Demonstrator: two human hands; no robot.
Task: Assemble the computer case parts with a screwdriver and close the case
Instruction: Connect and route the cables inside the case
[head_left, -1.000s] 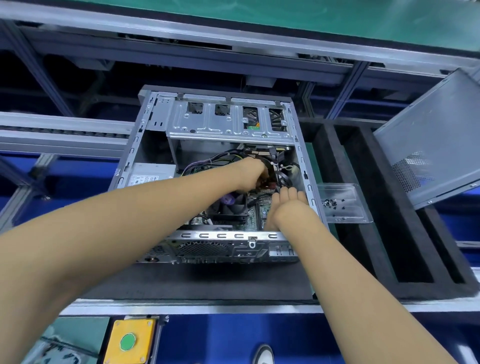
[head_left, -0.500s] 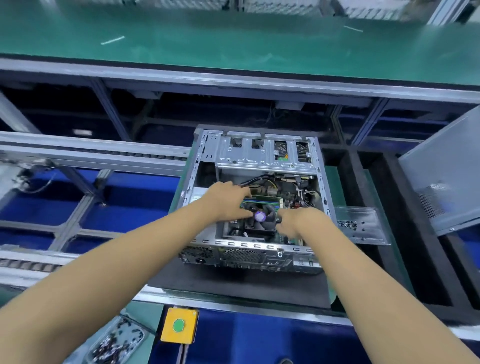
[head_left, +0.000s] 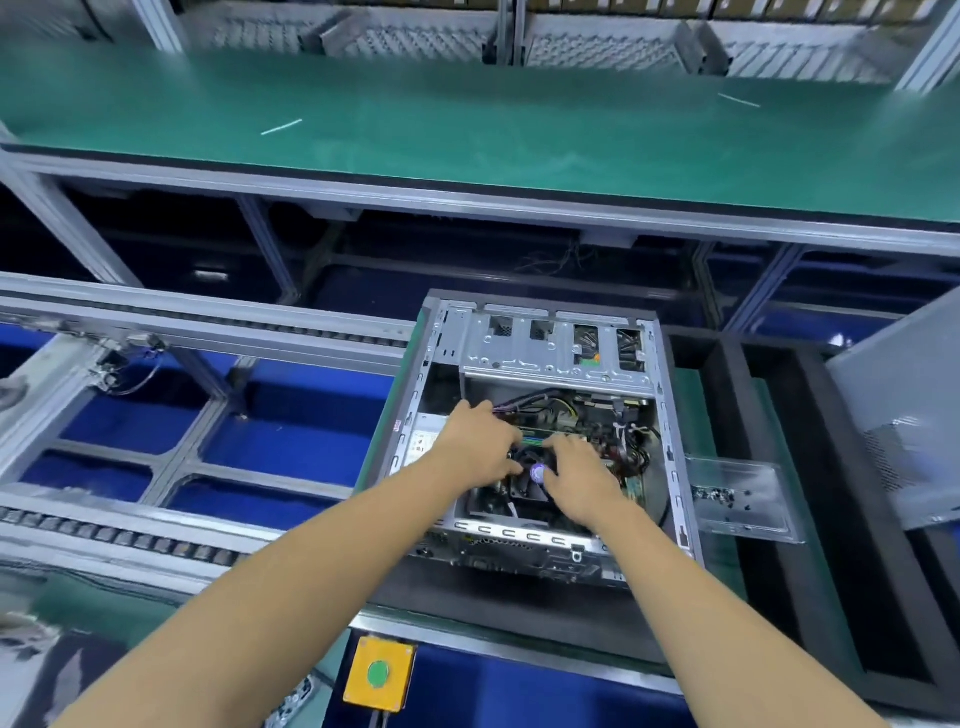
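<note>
Silver computer case (head_left: 550, 348), green bench mat (head_left: 467, 130), yellow box (head_left: 382, 675) (green button).

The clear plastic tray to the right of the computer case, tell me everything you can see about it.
The clear plastic tray is a shallow, see-through rectangular dish with a raised rim. It lies flat on the green mat, right beside the right wall of the open computer case; whether they touch is unclear. Small dark bits, probably screws, lie scattered near its middle. The grey side panel stands at its right. Neither hand touches it.
</note>
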